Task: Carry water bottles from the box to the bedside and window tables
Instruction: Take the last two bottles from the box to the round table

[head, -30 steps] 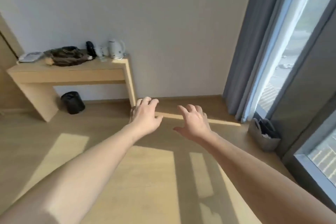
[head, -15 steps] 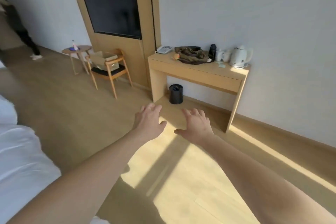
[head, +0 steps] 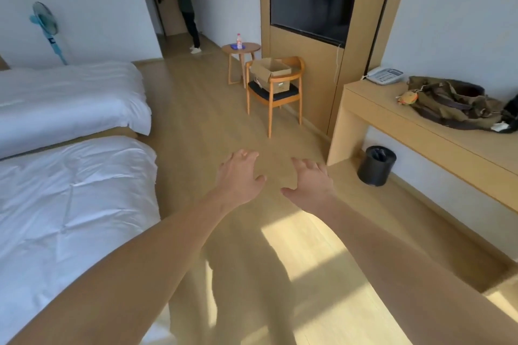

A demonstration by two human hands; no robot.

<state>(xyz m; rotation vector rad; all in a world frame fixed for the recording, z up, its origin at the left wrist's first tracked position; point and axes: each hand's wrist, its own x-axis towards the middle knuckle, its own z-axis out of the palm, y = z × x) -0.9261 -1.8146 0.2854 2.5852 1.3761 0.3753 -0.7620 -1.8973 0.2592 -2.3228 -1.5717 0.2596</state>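
Note:
An open cardboard box (head: 270,69) rests on a wooden chair (head: 276,95) ahead, beside the TV panel; its contents are hidden. Behind it a small round table (head: 241,49) carries one water bottle (head: 239,41) with a pink label. My left hand (head: 238,175) and my right hand (head: 311,183) are stretched out in front of me over the wooden floor, fingers spread, both empty and well short of the chair.
Two white beds (head: 70,176) line the left side. A desk (head: 426,131) on the right holds a phone (head: 384,75) and a bag (head: 454,102), with a black bin (head: 377,165) beneath. A person (head: 186,5) stands in the far hallway. A fan (head: 46,25) stands at the far left.
My view has swung left from the window wall to the room's length, bringing the chair, box, beds and hallway into sight. Both hands stay outstretched and empty.

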